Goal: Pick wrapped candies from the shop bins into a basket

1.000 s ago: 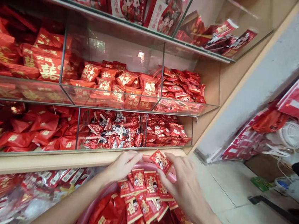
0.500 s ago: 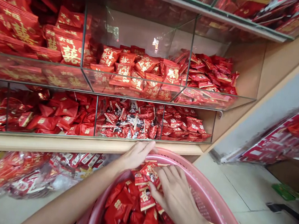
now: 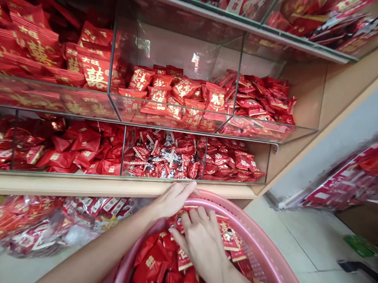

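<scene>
My left hand (image 3: 174, 197) lies on the far left rim of a pink plastic basket (image 3: 273, 251), with its fingers over the edge. Inside the basket is a pile of small red wrapped sweets (image 3: 154, 266) with gold print. My right hand (image 3: 201, 235) rests palm down on flat red packets (image 3: 228, 235) at the far side of the pile. Its thumb stands apart and its fingers are slightly spread and bent. The fingertips partly hide what lies under them.
Beyond the basket rises a wooden shelf (image 3: 69, 192) with glass-fronted compartments of red packets (image 3: 160, 98). Bagged goods (image 3: 38, 224) lie under it at the left. On the tiled floor (image 3: 303, 243) at the right are a green packet (image 3: 362, 245) and a dark strap-like object (image 3: 353, 267).
My right hand has moved left across the packets, uncovering some at its right and covering others. My left hand stays on the rim. The view has shifted slightly upward.
</scene>
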### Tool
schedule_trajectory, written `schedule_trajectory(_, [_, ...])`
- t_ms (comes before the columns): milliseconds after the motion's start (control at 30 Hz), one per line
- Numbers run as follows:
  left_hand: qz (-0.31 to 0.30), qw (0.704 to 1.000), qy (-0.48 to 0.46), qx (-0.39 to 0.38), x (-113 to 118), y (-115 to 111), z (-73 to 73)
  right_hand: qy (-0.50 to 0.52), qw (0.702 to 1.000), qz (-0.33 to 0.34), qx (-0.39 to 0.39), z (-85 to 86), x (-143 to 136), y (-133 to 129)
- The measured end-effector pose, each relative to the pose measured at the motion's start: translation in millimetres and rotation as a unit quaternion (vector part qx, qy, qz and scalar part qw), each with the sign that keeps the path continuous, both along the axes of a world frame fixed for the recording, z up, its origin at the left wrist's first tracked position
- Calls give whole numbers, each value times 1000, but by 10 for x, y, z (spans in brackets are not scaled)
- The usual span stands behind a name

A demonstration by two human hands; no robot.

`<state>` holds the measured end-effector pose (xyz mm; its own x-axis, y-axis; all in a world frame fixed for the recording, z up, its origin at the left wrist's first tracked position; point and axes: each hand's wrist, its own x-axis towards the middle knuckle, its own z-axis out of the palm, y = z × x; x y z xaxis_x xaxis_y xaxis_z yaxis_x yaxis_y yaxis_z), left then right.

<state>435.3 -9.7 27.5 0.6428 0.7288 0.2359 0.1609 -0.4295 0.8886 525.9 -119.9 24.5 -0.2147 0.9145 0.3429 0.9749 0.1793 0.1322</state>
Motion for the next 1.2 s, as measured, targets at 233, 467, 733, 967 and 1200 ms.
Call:
schedule_trajectory(233, [13,1000,7,-20,-19,-6,-7,35,999,-1,36,-52,-50,20])
schedule_trajectory(467, [11,999,17,-30,-36,-9,40,90,978,76,174,705,420,5])
schedule_trajectory(733, [13,999,6,-33,-39,18,-18,132,947,-35,292,2187,1358,982])
schedule_trajectory(967, [12,999,-8,-49,-36,16,-34,145,970,-91,171,2252,1584,1413])
schedule_trajectory(1200, [24,999,7,-43,-40,7,-4,97,983,-91,128,2319,1527,1391])
